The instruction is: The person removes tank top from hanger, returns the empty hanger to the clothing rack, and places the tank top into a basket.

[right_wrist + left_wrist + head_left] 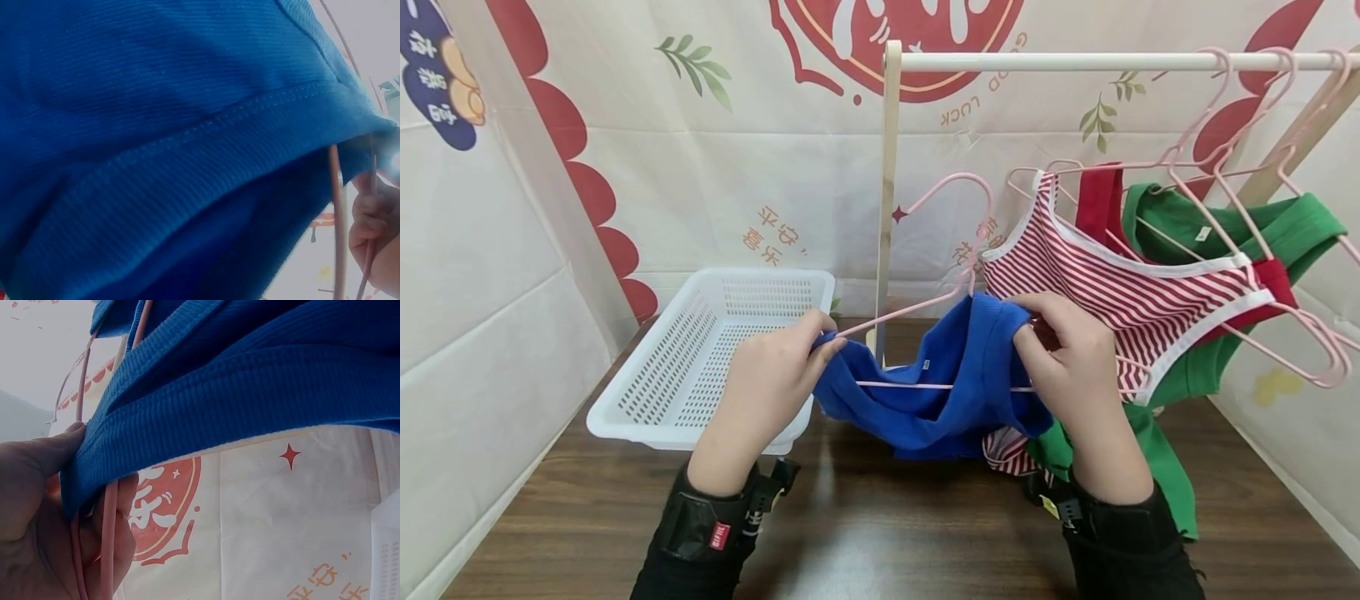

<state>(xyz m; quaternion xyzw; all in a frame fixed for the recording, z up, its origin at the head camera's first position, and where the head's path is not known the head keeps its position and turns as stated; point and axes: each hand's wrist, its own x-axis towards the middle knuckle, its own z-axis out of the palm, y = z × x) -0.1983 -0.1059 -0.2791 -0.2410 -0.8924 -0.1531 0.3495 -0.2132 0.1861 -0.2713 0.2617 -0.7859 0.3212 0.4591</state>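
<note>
A blue ribbed tank top [925,417] is partly on a pink wire hanger [917,308] whose hook stands up off the rack. At the hanger's left end, my left hand [771,375] pinches a blue strap together with the wire. The left wrist view shows the thumb pressing the ribbed strap [150,425] beside two pink wires [109,537]. My right hand [1075,350] grips the top's other strap near the hanger's right end. Blue cloth [156,156] fills most of the right wrist view, with curled fingers [369,219] at its right edge.
A white perforated basket [707,367] stands at the left on the brown wooden table [865,533]. On the right, a rack with a white rail [1075,62] carries a red-striped top [1120,283], a red garment [1101,200] and green garments [1292,225] on pink hangers, close beside my right hand.
</note>
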